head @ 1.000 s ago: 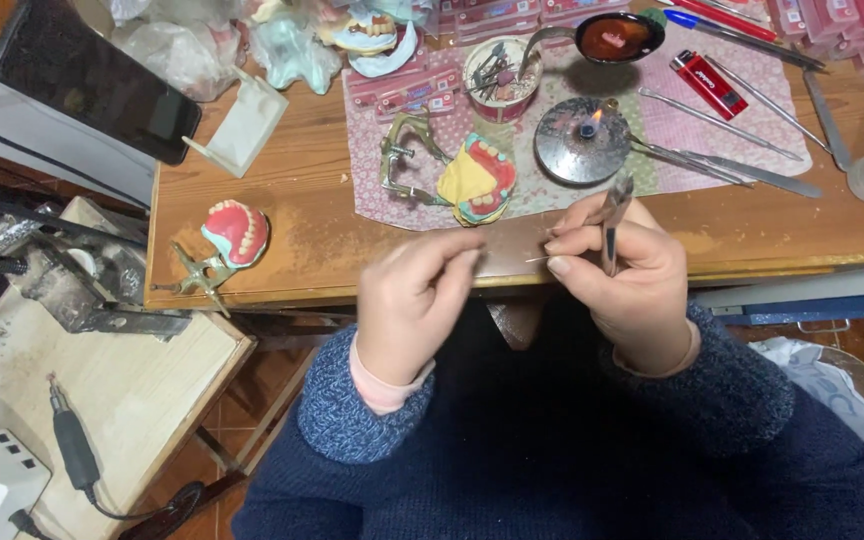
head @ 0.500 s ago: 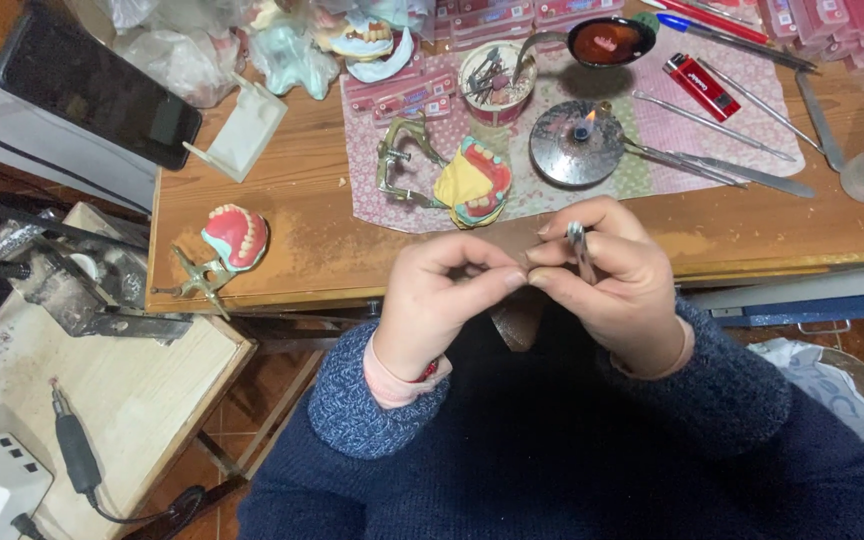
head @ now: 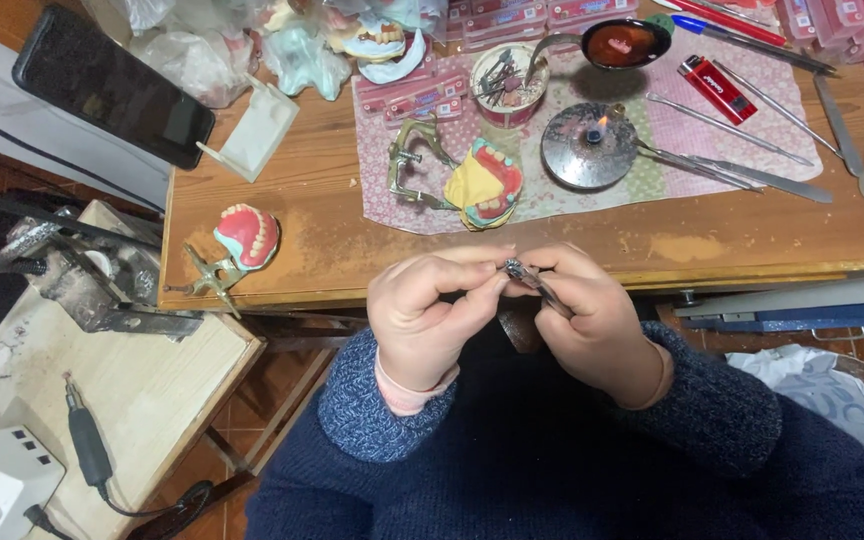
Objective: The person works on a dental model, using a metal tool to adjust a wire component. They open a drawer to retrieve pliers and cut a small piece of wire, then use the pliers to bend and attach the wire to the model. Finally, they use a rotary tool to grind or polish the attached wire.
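Observation:
My left hand (head: 427, 315) and my right hand (head: 587, 315) meet just in front of the wooden table's near edge (head: 352, 262). The right hand grips small metal pliers (head: 527, 277) whose jaws point toward the left fingertips. The left thumb and forefinger pinch something tiny at the jaws; it is too small to identify. Beyond the hands a yellow and pink denture model in a metal articulator (head: 472, 183) lies on a patterned cloth (head: 652, 130). A small burner (head: 588, 147) with a lit flame stands to its right.
A pink denture on an articulator (head: 240, 240) sits at the table's left front. A phone (head: 112, 88), a red lighter (head: 710, 81), long metal tools (head: 742, 175), a spoon of red wax (head: 622, 42) and a cup of instruments (head: 507, 82) lie farther back. A handpiece (head: 87, 445) rests on a low side bench.
The pliers swung from pointing upward in my right hand to lying level toward the left fingertips. Both hands drew closer together and slightly toward the table.

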